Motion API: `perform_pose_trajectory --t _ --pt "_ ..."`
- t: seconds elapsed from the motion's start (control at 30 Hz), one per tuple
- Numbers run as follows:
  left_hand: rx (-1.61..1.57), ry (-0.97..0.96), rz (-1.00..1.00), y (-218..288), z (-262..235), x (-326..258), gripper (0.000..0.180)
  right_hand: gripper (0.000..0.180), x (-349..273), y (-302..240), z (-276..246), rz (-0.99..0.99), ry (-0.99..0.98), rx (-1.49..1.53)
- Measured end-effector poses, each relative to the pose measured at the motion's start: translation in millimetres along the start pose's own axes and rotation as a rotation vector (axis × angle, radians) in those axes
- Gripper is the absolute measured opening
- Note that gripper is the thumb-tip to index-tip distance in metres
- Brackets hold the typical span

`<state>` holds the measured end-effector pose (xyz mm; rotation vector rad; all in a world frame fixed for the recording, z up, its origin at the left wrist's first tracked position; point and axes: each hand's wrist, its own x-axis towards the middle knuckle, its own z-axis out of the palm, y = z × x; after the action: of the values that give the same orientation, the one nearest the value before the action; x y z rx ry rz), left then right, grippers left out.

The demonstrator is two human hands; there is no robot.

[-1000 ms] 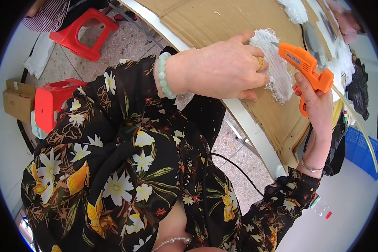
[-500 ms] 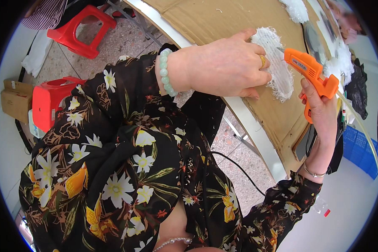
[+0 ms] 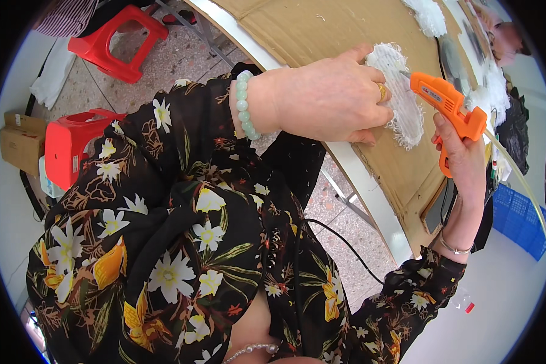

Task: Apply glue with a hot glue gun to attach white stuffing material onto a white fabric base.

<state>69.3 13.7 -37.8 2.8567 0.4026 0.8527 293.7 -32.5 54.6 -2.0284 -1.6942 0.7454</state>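
Observation:
A white, sole-shaped fabric pad (image 3: pixel 408 118) with frayed edges lies on the brown cardboard (image 3: pixel 321 30). My left hand (image 3: pixel 333 97) is palm down at the pad's near edge, fingers spread and fingertips resting on or beside it. My right hand (image 3: pixel 458 148) grips the handle of an orange hot glue gun (image 3: pixel 440 94). The nozzle points left, just over the upper part of the pad; whether it touches the fabric I cannot tell. A long pale glue stick (image 3: pixel 522 173) sticks out of the gun's back.
White fluffy material (image 3: pixel 429 18) lies at the cardboard's far side. A black plastic bag (image 3: pixel 515 127) and a blue crate (image 3: pixel 519 218) are at the right. Red stools (image 3: pixel 118 45) stand on the floor at left, beside a cardboard box (image 3: pixel 21 142). Another person's hand (image 3: pixel 506 39) shows at top right.
Hardly anything differs. The glue gun's nozzle has shifted slightly left and down over the pad, while my left hand keeps its place at the pad's edge.

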Motion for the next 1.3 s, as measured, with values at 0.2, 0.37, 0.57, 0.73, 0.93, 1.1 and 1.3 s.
perform_pose_trajectory --t 0.2,0.37,0.57,0.73,0.93,1.1,1.3 --pt "0.000 -0.004 -0.003 -1 0 1 0.034 0.029 -7 0 -3 0.018 -0.009 0.033" --pt "0.004 0.002 -0.011 -1 1 0 0.034 0.028 -12 -2 -4 0.015 -0.001 0.034" --pt "0.005 0.000 -0.007 -1 0 0 0.032 0.027 -11 -2 -3 -0.032 0.019 0.037" --pt "0.003 0.002 -0.004 -1 0 1 0.032 0.026 -9 3 -1 0.007 -0.007 -0.013" --pt "0.013 0.006 -0.016 -1 2 -1 0.033 0.026 -8 -3 1 0.012 -0.012 -0.010" --pt "0.003 -0.001 -0.016 -1 1 0 0.033 0.027 -12 5 -5 0.026 -0.028 -0.022" --pt "-0.018 -0.003 -0.020 -1 0 0 0.034 0.029 -21 9 -7 0.016 -0.002 0.069"
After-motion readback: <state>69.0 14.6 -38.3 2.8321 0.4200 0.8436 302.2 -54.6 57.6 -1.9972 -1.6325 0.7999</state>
